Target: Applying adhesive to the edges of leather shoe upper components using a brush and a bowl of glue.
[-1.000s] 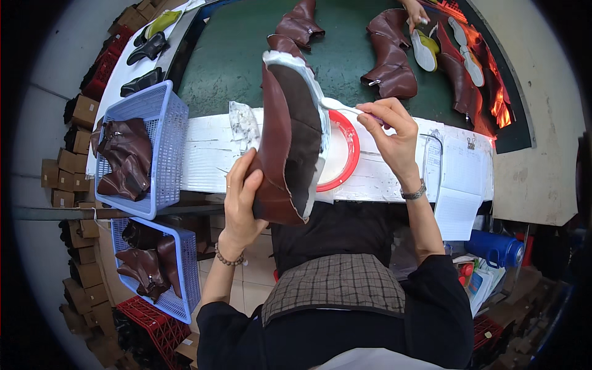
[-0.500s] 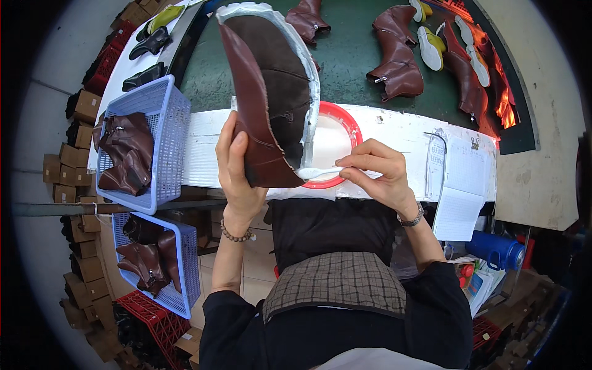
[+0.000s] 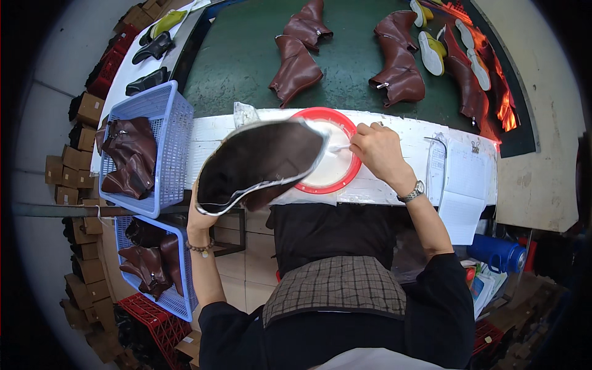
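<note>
My left hand (image 3: 200, 222) grips a brown leather boot upper (image 3: 259, 160) from beneath, its dark lining turned up and a white coating along part of its edge. Motion blurs the upper, and most of my left fingers are hidden behind it. Pinched in my right hand (image 3: 377, 148) is a thin white brush (image 3: 338, 148), its tip close to the upper's right edge; I cannot tell whether they touch. Under both lies a red-rimmed basin (image 3: 356, 166) of white liquid (image 3: 327, 169), which looks like glue, on the white worktop (image 3: 394, 179).
Brown boot uppers (image 3: 296, 71) lie on the green conveyor belt (image 3: 234, 68) beyond the worktop. Blue baskets (image 3: 169, 154) of more uppers stand at my left. An open notebook (image 3: 465, 179) lies to the right, above a blue flask (image 3: 499, 251). A glowing heater (image 3: 507, 111) is at far right.
The boot upper has swung down and left, turning from upright to nearly level. My right hand has moved slightly up with the brush, over the basin.
</note>
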`<act>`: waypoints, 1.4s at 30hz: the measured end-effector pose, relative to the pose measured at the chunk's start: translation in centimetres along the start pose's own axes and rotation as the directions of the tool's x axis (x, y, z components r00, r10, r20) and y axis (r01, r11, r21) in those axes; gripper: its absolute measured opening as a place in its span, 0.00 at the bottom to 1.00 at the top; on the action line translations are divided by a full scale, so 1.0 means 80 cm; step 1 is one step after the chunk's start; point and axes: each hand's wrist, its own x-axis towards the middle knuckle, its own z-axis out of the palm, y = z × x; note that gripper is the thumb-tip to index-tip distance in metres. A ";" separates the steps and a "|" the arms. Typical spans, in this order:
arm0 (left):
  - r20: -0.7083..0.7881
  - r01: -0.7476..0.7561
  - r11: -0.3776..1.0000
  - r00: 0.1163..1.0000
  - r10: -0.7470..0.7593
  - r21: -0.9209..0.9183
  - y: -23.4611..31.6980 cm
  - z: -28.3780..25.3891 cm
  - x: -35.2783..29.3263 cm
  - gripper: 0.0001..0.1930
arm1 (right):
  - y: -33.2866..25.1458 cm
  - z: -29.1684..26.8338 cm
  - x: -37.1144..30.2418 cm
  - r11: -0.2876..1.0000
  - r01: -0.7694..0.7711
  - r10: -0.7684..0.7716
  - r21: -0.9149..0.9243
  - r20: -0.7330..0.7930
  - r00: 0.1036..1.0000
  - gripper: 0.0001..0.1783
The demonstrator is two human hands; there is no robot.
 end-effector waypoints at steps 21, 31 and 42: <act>0.238 -0.123 0.910 0.943 0.231 -0.396 -0.022 0.022 0.014 0.44 | -0.017 -0.049 0.032 0.706 0.234 -0.073 0.669 -0.259 0.963 0.11; 0.233 -0.277 0.867 0.889 0.395 -0.415 -0.010 0.074 0.028 0.43 | -0.034 -0.062 0.060 0.705 0.254 -0.124 0.662 -0.237 0.964 0.10; 0.770 0.674 0.582 0.626 -0.122 -0.456 -0.042 0.095 0.020 0.35 | -0.044 -0.076 0.106 0.715 0.400 -0.371 0.573 -0.174 0.912 0.10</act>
